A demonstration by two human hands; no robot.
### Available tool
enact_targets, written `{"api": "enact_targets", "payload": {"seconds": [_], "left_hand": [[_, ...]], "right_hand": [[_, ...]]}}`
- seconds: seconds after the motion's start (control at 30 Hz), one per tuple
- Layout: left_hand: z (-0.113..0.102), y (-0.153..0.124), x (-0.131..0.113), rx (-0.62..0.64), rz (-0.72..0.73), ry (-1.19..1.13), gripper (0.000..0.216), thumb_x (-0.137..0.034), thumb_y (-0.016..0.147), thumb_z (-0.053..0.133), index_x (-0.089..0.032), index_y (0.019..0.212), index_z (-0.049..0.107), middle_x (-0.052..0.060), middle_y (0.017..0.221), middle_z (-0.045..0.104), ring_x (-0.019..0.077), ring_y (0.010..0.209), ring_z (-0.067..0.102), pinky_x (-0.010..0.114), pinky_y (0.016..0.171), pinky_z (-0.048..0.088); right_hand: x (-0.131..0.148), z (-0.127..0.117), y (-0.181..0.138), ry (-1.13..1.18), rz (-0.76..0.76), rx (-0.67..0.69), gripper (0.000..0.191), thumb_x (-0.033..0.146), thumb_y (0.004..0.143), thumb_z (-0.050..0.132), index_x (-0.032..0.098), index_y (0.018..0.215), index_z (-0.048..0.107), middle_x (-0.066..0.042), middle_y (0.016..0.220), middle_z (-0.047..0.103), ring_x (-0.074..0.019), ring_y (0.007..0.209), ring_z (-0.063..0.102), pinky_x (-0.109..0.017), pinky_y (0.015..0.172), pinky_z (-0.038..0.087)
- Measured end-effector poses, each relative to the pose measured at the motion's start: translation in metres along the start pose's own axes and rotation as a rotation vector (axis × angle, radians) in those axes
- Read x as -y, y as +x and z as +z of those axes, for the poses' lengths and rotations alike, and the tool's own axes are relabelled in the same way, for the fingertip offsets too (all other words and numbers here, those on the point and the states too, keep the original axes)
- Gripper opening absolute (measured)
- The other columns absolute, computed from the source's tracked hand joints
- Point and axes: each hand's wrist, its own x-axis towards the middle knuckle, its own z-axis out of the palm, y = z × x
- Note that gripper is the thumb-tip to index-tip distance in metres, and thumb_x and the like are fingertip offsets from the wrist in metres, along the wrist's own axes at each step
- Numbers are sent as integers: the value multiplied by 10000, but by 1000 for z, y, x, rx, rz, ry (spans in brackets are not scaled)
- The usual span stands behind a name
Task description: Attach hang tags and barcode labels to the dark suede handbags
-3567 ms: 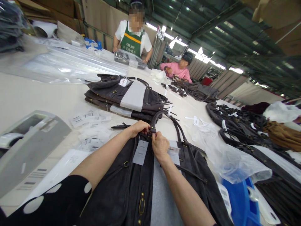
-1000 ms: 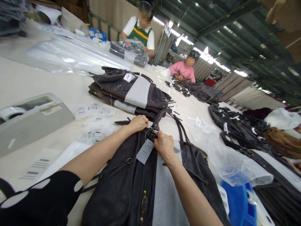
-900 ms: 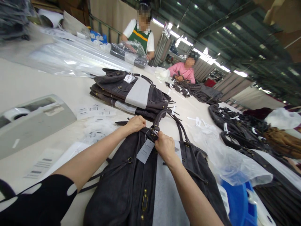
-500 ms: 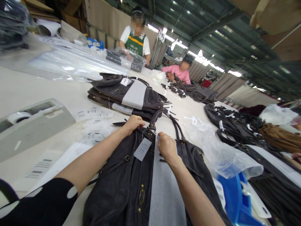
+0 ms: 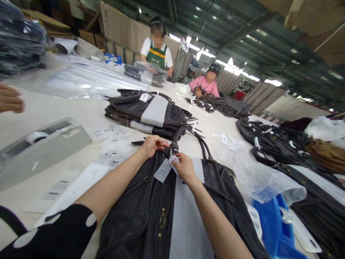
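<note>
A dark grey handbag (image 5: 126, 205) lies in front of me, with a pale grey paper strip (image 5: 185, 219) down its middle. My right hand (image 5: 185, 168) pinches a small white rounded tag (image 5: 174, 164) at the bag's top edge. Beside it hangs a grey rectangular hang tag (image 5: 162, 172). My left hand (image 5: 153, 146) is closed at the base of the bag's handle (image 5: 176, 138), thumb and fingers together; what they grip is too small to make out. Brass hardware (image 5: 162, 219) shows on the bag's front.
Two stacked dark bags (image 5: 134, 108) lie beyond mine. To the left are a grey tape dispenser (image 5: 61, 140) and barcode labels (image 5: 110, 133); another person's hand (image 5: 10, 99) reaches in. At right sit a blue dispenser (image 5: 275, 226), clear plastic (image 5: 269, 180) and more bags. Two people work across the table.
My right hand has shifted left from the paper strip's edge and now holds the white rounded tag. My left hand stays near the handle base. Another person's hand has appeared at the left edge.
</note>
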Motion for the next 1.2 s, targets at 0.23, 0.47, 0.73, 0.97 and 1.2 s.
{"api": "enact_targets", "payload": {"seconds": [0.23, 0.47, 0.73, 0.97, 1.2], "left_hand": [[0, -1, 3, -1, 34, 31, 64, -163, 495, 511, -113, 532, 526, 67, 627, 633, 194, 619, 648, 209, 463, 443], [-1, -6, 4, 22, 84, 125, 121, -213, 521, 588, -124, 586, 537, 35, 578, 614, 180, 543, 632, 208, 443, 436], [-5, -7, 0, 62, 116, 133, 160, -257, 538, 603, -124, 617, 562, 45, 631, 636, 145, 522, 607, 193, 421, 394], [-6, -1, 2, 71, 160, 141, 136, -249, 554, 575, -120, 596, 579, 32, 557, 613, 107, 443, 541, 187, 387, 306], [-6, 4, 3, 53, 180, 167, 124, -246, 554, 565, -123, 564, 562, 23, 509, 586, 99, 419, 517, 192, 386, 293]], "right_hand": [[-4, 3, -2, -2, 17, -5, 270, 218, 760, 595, 183, 1028, 610, -66, 935, 663, -208, 873, 598, -275, 745, 414], [7, 4, 1, -45, -75, -25, 457, 196, 815, 510, 232, 1265, 443, -54, 1035, 646, -197, 934, 598, -280, 810, 418], [24, 6, 20, -187, -145, -25, 330, 344, 909, 400, 321, 1223, 500, -25, 1011, 656, -205, 912, 612, -282, 769, 425], [28, 9, 31, -152, -154, -27, 259, 308, 911, 407, 310, 1082, 601, -1, 989, 664, -170, 910, 605, -244, 763, 411], [22, 13, 36, -60, -130, -65, 237, 302, 904, 438, 278, 1025, 640, -1, 965, 679, -159, 896, 605, -231, 764, 406]]}}
